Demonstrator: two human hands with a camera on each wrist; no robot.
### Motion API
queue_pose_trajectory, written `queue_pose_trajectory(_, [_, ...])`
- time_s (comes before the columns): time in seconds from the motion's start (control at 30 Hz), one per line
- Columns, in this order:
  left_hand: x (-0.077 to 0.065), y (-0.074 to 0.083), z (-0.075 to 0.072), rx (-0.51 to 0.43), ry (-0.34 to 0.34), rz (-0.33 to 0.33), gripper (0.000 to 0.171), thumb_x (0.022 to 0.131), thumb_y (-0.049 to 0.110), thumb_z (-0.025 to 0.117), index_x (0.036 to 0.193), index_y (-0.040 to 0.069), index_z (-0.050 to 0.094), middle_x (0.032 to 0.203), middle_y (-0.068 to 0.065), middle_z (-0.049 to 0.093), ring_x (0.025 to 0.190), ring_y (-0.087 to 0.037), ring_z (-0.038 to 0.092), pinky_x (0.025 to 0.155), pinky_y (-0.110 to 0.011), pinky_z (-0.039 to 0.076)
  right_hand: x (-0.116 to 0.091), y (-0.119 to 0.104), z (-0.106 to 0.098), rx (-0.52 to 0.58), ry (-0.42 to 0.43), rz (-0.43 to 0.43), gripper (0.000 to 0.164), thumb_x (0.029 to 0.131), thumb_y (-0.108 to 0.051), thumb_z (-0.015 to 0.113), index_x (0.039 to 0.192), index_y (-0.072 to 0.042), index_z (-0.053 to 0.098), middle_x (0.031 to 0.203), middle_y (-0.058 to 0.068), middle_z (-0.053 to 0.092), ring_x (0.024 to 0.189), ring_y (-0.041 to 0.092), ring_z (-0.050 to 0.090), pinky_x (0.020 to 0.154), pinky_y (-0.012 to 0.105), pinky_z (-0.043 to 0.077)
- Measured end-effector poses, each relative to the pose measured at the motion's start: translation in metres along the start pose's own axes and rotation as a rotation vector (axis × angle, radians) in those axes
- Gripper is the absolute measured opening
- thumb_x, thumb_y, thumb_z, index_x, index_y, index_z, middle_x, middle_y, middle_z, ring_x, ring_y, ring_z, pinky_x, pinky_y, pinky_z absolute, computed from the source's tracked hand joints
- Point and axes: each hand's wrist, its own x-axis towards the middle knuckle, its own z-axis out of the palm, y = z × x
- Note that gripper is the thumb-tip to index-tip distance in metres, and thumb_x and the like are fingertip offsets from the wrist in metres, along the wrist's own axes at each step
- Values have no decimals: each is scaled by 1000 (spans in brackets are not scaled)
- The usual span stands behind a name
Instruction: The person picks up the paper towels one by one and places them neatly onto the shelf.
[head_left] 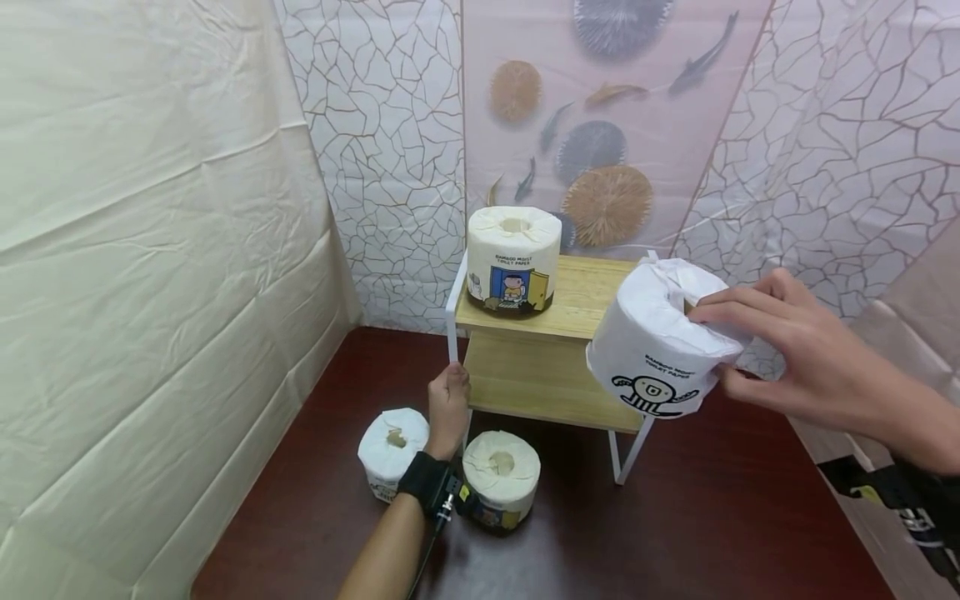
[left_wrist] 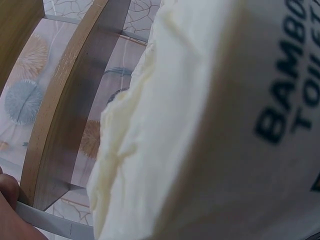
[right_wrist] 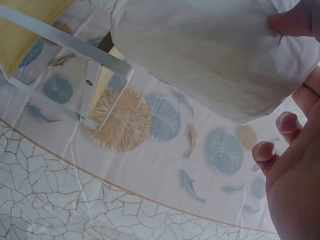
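Note:
My right hand [head_left: 787,350] pinches a white-wrapped toilet paper roll [head_left: 652,342] with a black cartoon figure, fingers at its top hole and thumb against its side. The roll is tilted in the air and overlaps the right end of a small two-tier wooden shelf [head_left: 540,375] in the head view. My left hand [head_left: 450,404] grips the white metal frame [head_left: 452,337] at the shelf's left side. On the top board stands another toilet paper roll [head_left: 513,262] with a coloured cartoon print. In the right wrist view, the held roll [right_wrist: 200,55] shows its plain underside.
Two more wrapped rolls stand on the dark red floor surface: a white one [head_left: 392,450] left of my left wrist, and a printed one [head_left: 501,475] by the shelf's front left. Cream fabric [head_left: 165,250] hangs at the left, a patterned curtain [head_left: 382,167] behind.

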Motion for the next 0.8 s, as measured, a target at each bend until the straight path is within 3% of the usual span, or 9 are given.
queue_pose_trajectory(0.27, [0, -5, -1, -8, -7, 2, 53, 116, 41, 34, 73, 11, 41, 59, 8, 30, 49, -6, 26, 47, -23, 23, 7, 1, -1, -17, 16, 51, 52, 70, -22, 68, 121, -8, 72, 116, 2, 71, 95, 14, 39, 80, 24, 27])
queue_pose_trajectory(0.53, [0, -5, 0, 2, -4, 2, 52, 117, 40, 34, 73, 13, 41, 58, 7, 30, 49, -8, 26, 48, -25, 23, 21, 3, 0, -64, 16, 57, 53, 91, -47, 58, 122, -7, 72, 116, 4, 71, 92, 21, 39, 80, 31, 25])
queue_pose_trajectory(0.63, [0, -6, 0, 5, -2, -1, 51, 117, 36, 35, 73, 12, 42, 58, 7, 30, 49, -8, 27, 47, -25, 23, 25, 5, 3, -65, 12, 53, 51, 86, -42, 65, 122, -7, 72, 117, 4, 71, 90, 22, 39, 79, 32, 25])
queue_pose_trajectory(0.8, [0, -6, 0, -3, 1, 15, 51, 117, 35, 35, 74, 10, 44, 58, 6, 31, 48, -7, 26, 47, -24, 22, 32, 11, 6, -73, 3, 52, 52, 72, -20, 77, 122, -6, 73, 116, 7, 72, 88, 25, 39, 76, 35, 25])
